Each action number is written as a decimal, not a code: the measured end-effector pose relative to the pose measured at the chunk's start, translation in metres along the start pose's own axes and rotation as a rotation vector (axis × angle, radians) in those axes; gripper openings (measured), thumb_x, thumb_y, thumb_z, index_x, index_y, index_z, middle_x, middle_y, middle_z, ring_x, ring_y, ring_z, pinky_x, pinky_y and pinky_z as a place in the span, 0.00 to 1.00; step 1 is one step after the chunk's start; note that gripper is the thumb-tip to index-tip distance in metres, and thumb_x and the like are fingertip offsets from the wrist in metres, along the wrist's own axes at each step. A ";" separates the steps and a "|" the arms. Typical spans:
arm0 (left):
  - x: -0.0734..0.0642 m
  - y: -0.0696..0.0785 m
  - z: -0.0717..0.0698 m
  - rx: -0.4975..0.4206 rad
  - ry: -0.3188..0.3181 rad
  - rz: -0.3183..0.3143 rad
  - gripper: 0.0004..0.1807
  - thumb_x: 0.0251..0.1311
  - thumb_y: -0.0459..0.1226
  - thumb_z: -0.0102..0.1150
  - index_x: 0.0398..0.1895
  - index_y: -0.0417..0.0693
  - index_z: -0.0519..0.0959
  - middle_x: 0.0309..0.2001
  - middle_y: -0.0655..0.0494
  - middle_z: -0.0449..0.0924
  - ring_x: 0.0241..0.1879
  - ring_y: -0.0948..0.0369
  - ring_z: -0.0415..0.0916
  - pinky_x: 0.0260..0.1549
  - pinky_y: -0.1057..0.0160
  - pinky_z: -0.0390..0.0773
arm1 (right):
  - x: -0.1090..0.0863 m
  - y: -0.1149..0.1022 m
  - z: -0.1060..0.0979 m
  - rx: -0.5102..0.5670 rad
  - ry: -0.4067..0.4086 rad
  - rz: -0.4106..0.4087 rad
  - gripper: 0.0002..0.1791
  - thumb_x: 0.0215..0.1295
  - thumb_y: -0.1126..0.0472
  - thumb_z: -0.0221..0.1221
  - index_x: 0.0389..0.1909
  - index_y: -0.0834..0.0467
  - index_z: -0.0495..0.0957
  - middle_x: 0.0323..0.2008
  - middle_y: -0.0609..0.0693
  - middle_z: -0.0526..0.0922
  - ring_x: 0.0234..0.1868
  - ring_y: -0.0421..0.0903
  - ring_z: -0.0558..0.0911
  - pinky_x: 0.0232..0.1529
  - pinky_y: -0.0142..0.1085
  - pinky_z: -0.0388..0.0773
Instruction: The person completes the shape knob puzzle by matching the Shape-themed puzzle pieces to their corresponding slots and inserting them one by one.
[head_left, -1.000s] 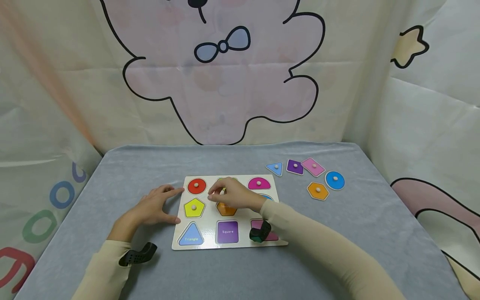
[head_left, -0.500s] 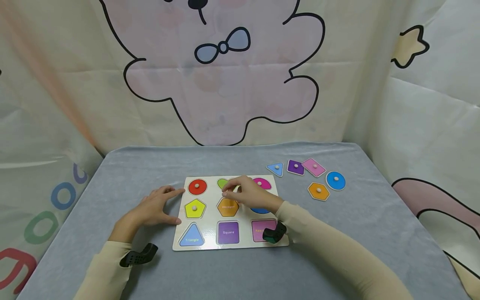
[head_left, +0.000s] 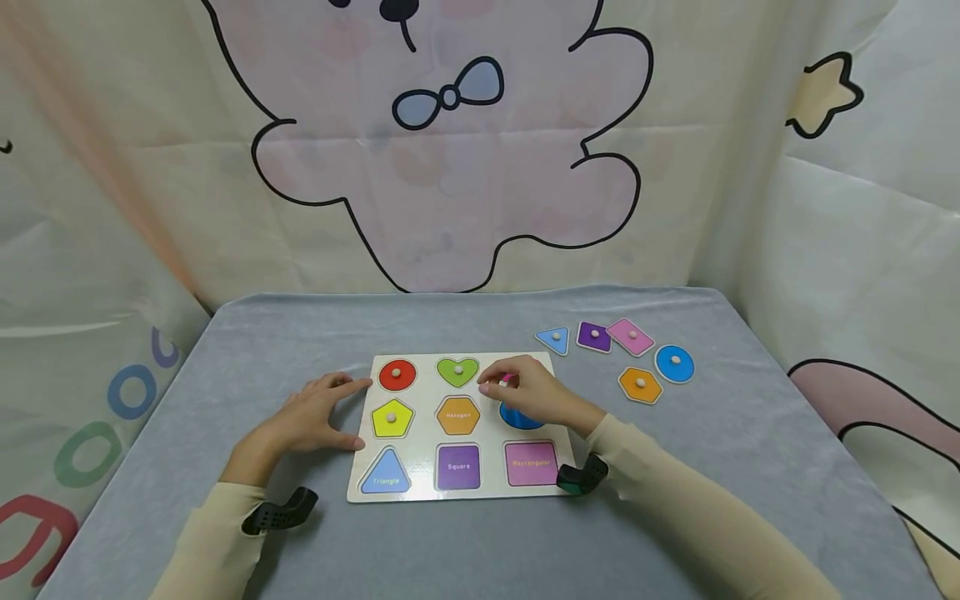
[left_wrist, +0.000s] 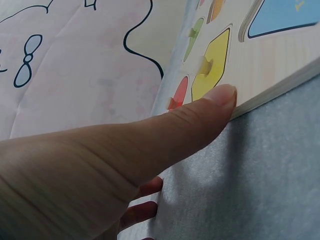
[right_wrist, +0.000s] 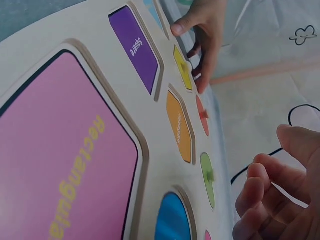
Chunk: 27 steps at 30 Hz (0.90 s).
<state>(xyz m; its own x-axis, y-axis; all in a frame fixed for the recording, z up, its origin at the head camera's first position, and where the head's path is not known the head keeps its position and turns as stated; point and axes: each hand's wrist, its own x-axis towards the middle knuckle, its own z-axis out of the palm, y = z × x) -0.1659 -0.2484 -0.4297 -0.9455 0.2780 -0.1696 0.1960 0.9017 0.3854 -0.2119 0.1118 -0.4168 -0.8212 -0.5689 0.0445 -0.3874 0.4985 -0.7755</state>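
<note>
A white wooden shape-puzzle board lies on the table. My left hand touches its left edge with thumb and index finger; the thumb rests on the rim in the left wrist view. Over the board's right side is my right hand, thumb and fingers apart and nothing between them in the right wrist view. It mostly covers the pink semicircle piece and part of the blue circle recess. Knobbed red, green heart and yellow pentagon pieces sit in their slots.
Bare recesses show for the triangle, square, rectangle and hexagon. Behind the board's right corner lie a loose blue triangle, purple square, pink rectangle, blue circle and orange hexagon.
My right hand has moved right across the board, from over the heart to near the semicircle, uncovering the heart and the hexagon recess. The left hand stays at the edge.
</note>
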 end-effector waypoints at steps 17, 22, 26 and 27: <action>-0.001 0.002 -0.002 -0.008 -0.010 -0.008 0.54 0.43 0.56 0.79 0.76 0.56 0.65 0.70 0.39 0.64 0.66 0.38 0.61 0.61 0.26 0.63 | -0.021 0.015 -0.041 0.011 0.080 0.046 0.17 0.71 0.58 0.61 0.53 0.65 0.83 0.47 0.59 0.85 0.33 0.48 0.78 0.32 0.37 0.83; -0.002 0.001 -0.003 -0.012 -0.011 -0.007 0.54 0.44 0.56 0.79 0.76 0.56 0.65 0.70 0.38 0.64 0.67 0.37 0.61 0.61 0.26 0.62 | -0.022 0.016 -0.048 0.005 0.097 0.032 0.18 0.70 0.58 0.62 0.53 0.66 0.82 0.47 0.60 0.85 0.34 0.47 0.77 0.32 0.37 0.82; -0.001 0.002 -0.003 -0.009 -0.015 -0.006 0.54 0.44 0.56 0.78 0.76 0.57 0.65 0.70 0.39 0.63 0.67 0.38 0.60 0.61 0.26 0.62 | -0.024 0.019 -0.052 0.001 0.113 0.045 0.17 0.70 0.59 0.62 0.53 0.66 0.83 0.47 0.60 0.85 0.33 0.46 0.78 0.31 0.33 0.81; -0.001 0.002 -0.003 -0.007 -0.015 -0.007 0.54 0.44 0.57 0.78 0.76 0.57 0.65 0.70 0.39 0.63 0.67 0.38 0.61 0.61 0.26 0.62 | -0.025 0.020 -0.053 -0.002 0.117 0.050 0.17 0.71 0.59 0.62 0.53 0.66 0.83 0.48 0.60 0.85 0.33 0.46 0.78 0.31 0.32 0.81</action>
<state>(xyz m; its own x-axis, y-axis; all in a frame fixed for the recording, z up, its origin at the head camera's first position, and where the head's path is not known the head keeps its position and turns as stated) -0.1654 -0.2480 -0.4263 -0.9427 0.2769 -0.1860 0.1877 0.9012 0.3906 -0.2211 0.1707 -0.3995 -0.8828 -0.4631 0.0791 -0.3454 0.5256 -0.7774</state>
